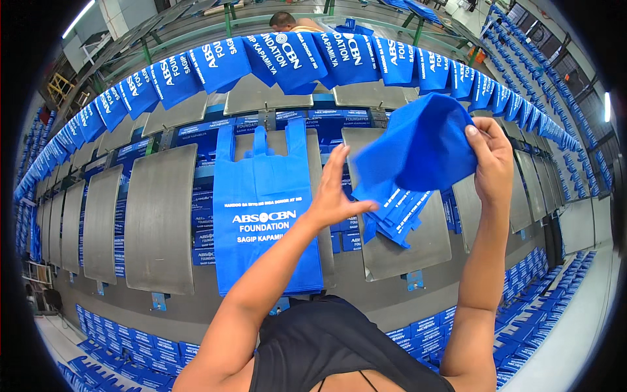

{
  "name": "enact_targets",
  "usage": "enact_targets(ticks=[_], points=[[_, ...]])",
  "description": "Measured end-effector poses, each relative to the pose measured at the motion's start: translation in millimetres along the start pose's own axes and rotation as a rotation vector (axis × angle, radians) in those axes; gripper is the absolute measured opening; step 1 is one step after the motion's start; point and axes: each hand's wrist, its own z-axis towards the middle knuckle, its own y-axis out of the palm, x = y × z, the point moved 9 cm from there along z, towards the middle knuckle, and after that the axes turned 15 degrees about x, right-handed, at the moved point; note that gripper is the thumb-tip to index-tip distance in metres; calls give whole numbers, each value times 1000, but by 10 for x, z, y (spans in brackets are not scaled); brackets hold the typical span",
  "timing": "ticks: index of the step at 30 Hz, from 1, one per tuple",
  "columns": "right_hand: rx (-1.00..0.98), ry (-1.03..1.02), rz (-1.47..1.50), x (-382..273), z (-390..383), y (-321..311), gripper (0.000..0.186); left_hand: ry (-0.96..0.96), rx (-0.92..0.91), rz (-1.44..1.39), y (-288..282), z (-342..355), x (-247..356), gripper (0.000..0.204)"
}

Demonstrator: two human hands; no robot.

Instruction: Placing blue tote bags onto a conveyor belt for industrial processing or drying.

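My right hand (491, 157) is closed, thumb and fingers pinching the edge of a blue fabric bag (424, 140), which hangs folded and bulging in the air to its left. My left hand (333, 196) has its fingers spread and holds nothing; it is just left of that bag. Below the left forearm a blue bag with handles and white print (258, 179) lies flat over a grey metal plate. Under the raised bag, a small pile of blue bags with white print (398, 219) rests on the neighbouring plate (424, 251), partly hidden by it.
More grey plates (160, 219) stand in a row on both sides. Blue printed bags (281, 59) hang along a curved line across the far side. Beyond it a person (284, 21) is partly visible. Many more bags (418, 333) line the lower edge.
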Motion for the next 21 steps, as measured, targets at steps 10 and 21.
enact_targets(ticks=[10, 21], points=[[84, 212, 152, 723, -544, -259, 9, -38, 167, -260, -486, 31, 546, 18], [-320, -523, -452, -445, -1318, 1423, 94, 410, -404, 290, -1898, 502, 1648, 18]])
